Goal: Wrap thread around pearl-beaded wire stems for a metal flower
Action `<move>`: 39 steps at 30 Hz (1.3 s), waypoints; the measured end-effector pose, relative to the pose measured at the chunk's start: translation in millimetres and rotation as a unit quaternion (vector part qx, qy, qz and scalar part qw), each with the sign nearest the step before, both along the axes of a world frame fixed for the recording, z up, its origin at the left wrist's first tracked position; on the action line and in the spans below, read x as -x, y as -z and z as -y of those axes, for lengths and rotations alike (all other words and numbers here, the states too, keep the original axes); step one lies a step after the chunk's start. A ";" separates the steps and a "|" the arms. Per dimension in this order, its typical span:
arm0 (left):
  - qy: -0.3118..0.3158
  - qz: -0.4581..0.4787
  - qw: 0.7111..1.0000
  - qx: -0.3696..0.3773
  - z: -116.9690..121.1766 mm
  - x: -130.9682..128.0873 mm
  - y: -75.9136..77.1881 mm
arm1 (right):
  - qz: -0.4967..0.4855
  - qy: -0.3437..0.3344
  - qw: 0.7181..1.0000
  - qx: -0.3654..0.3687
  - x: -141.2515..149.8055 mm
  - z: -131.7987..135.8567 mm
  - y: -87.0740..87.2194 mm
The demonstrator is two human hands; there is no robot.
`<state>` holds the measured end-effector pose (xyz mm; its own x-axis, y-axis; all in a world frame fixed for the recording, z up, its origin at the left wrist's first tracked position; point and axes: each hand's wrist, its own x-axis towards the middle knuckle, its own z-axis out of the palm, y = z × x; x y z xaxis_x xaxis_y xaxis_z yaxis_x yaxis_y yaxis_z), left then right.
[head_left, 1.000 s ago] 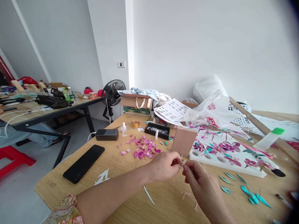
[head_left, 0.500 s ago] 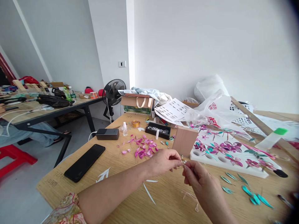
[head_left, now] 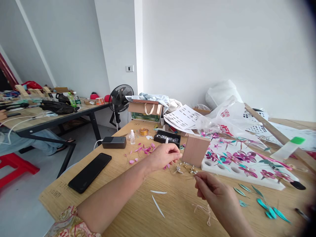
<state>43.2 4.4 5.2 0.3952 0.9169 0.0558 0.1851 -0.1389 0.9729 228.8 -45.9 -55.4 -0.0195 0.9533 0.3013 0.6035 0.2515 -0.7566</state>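
Toward nine o'clock, the edge of view cuts off a red stool [head_left: 17, 169] and another person, of whom jeans [head_left: 37, 143] and a foot show beneath a far table [head_left: 95, 126]; the clutter on it is too small to sort out. Rightward, past the phone [head_left: 90, 172], the left hand [head_left: 164, 157] covers some magenta petals [head_left: 147, 149] and the foot of a white tube [head_left: 167, 140]. Its fingers curl toward the thumb; whether the tips meet, or grip anything, I cannot tell. On the right hand [head_left: 217, 192], thumb and forefinger are pinched together, and anything between them is too fine to make out. Toward four o'clock, beyond the teal leaves [head_left: 273, 210], dark blur swallows the corner. A silvery piece [head_left: 178, 170] sits at six o'clock from the left fingertips; I cannot tell whether it lies loose or hangs from something thin. The beads [head_left: 190, 168], gold and pearly, lie between the hands, before the wooden block [head_left: 196, 149]: near five o'clock from the left fingertips, just beside the right ones at eleven. Half a second ago the hands met over this spot; now the left has drawn off toward eleven o'clock, baring the beads and silvery piece, hiding more petals, and letting the upper of two white slivers [head_left: 158, 192] show whole. The right hand has hardly moved.
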 end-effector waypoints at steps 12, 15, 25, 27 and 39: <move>-0.076 0.065 0.992 -0.082 -6.2 24.7 -22.4 | -0.248 0.064 0.967 0.022 -37.6 -18.8 -8.8; -0.079 0.064 0.991 -0.090 -1.9 17.0 -18.8 | -0.193 0.170 0.965 -0.048 -36.0 -6.0 -23.0; 0.009 0.035 0.998 -0.059 23.4 -24.8 6.2 | 0.104 0.075 0.977 -0.170 11.4 16.6 -24.2; 0.015 0.027 0.997 -0.064 24.6 -26.3 9.0 | 0.065 0.053 0.991 -0.102 12.1 12.4 -15.8; 0.033 0.064 0.996 -0.061 15.4 -20.1 13.6 | -0.127 -0.041 0.987 0.090 -1.8 3.5 -16.0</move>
